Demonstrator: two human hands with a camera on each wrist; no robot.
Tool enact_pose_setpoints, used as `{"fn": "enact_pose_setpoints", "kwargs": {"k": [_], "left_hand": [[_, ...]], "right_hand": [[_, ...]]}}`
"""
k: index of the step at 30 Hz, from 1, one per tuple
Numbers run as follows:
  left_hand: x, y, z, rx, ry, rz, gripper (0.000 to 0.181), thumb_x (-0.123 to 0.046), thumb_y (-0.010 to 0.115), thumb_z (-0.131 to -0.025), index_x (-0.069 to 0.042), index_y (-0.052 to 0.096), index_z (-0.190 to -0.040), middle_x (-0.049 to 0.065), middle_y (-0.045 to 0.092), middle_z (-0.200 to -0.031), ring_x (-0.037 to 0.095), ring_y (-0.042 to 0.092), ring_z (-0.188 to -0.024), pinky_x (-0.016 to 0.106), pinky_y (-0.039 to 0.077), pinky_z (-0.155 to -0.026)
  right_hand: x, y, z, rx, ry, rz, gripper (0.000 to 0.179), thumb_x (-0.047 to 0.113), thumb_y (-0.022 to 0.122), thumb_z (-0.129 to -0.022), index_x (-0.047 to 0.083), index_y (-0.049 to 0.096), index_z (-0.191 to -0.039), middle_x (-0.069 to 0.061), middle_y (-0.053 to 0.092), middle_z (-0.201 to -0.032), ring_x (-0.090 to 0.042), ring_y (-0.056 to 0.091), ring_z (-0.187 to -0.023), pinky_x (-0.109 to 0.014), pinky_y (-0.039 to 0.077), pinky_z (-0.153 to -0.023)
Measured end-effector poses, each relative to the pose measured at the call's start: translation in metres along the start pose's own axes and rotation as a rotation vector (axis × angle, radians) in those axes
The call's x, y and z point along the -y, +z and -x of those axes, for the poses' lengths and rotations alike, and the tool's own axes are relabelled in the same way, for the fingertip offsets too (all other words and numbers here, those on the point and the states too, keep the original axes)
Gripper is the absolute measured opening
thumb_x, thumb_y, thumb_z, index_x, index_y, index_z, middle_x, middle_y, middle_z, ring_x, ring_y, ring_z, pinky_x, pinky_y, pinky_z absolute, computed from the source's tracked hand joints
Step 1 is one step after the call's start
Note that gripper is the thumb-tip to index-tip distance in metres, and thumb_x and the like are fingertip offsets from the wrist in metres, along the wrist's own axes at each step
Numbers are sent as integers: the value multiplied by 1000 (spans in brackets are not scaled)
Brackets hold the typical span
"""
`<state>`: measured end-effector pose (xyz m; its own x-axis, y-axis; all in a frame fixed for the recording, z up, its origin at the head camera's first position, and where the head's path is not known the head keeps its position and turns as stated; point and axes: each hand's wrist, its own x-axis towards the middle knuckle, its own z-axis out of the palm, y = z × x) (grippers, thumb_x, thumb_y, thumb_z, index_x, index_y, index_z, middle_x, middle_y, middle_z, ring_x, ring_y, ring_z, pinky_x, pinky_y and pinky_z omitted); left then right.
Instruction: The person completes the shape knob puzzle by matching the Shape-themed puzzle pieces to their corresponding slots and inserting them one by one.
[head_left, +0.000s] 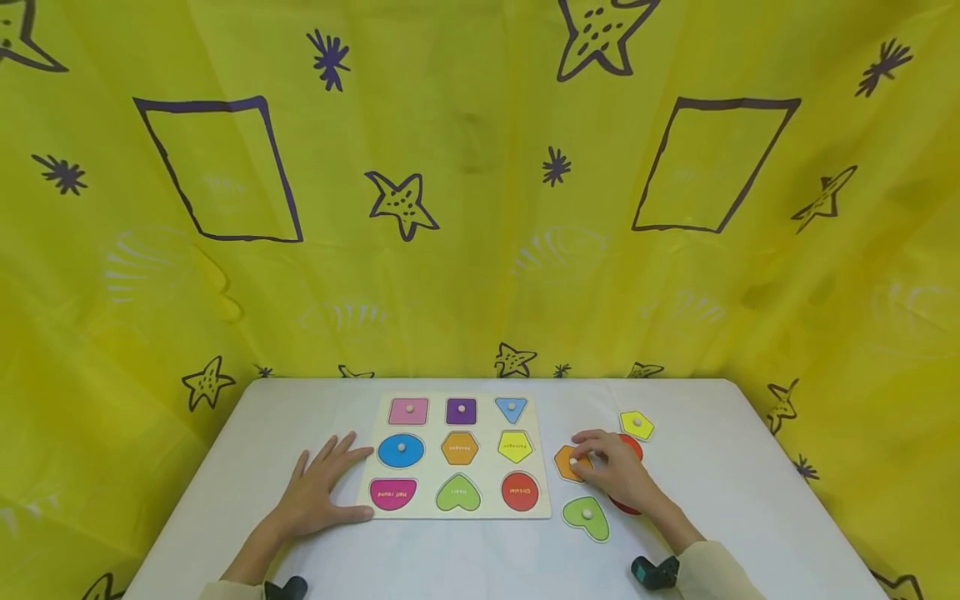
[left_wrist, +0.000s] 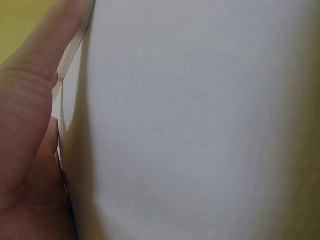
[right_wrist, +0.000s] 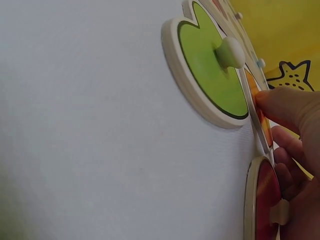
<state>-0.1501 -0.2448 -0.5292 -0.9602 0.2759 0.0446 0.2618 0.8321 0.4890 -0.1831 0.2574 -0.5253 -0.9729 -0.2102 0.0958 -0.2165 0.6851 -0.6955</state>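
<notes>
A wooden shape puzzle board (head_left: 487,510) lies flat on the table. My left hand (head_left: 315,496) rests at its left edge, fingers spread and thumb along the near corner; the left wrist view shows the thumb (left_wrist: 35,55) against the board's side. To the right of the board, my right hand (head_left: 618,471) pinches the knob of an orange hexagon piece (head_left: 562,464). Near it lies a green heart piece (head_left: 592,521) with a white knob. Red pieces (head_left: 632,444) show partly from under the right hand. Beyond them is a yellow pentagon piece (head_left: 632,427).
Knobbed pieces sit in the board: a pink rectangle (head_left: 400,414), purple square (head_left: 454,417), blue triangle (head_left: 505,403) and blue oval (head_left: 388,455). The hexagon, pentagon, half round, heart and circular spaces show printed labels. Yellow patterned cloth (head_left: 480,275) surrounds the white table (head_left: 465,558).
</notes>
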Motion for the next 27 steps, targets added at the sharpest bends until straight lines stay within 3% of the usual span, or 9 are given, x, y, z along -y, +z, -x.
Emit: {"fn": "enact_pose_setpoints", "kwargs": {"k": [9, 14, 19, 27], "left_hand": [[0, 1, 2, -5, 2, 8, 93, -68, 82, -71, -23, 55, -148, 18, 36, -163, 49, 20, -151, 78, 0, -114], [3, 4, 1, -17, 2, 10, 93, -68, 82, -70, -24, 56, -148, 18, 37, -162, 49, 21, -150, 78, 1, -114], [6, 9, 1, -39, 15, 16, 94, -70, 81, -69, -25, 56, -147, 19, 38, -162, 50, 21, -150, 79, 2, -113], [8, 10, 0, -74, 42, 21, 93, -70, 81, -68, -26, 56, -146, 21, 39, -160, 51, 22, -148, 80, 4, -112]], "right_hand": [[6, 5, 3, -41, -11, 20, 10, 11, 83, -87, 19, 78, -90, -5, 69, -121, -34, 58, -124, -53, 50, -105], [9, 3, 0, -57, -58, 53, 11, 8, 83, -85, 16, 79, -91, -6, 70, -119, -30, 60, -115, -44, 56, -95], [13, -1, -6, -65, -79, 72, 12, 5, 82, -85, 15, 79, -91, -7, 70, -119, -28, 59, -109, -35, 54, -84], [25, -4, -16, -111, -114, 34, 13, 5, 81, -86, 16, 79, -94, -6, 70, -121, -26, 59, -107, -42, 57, -87]]}}
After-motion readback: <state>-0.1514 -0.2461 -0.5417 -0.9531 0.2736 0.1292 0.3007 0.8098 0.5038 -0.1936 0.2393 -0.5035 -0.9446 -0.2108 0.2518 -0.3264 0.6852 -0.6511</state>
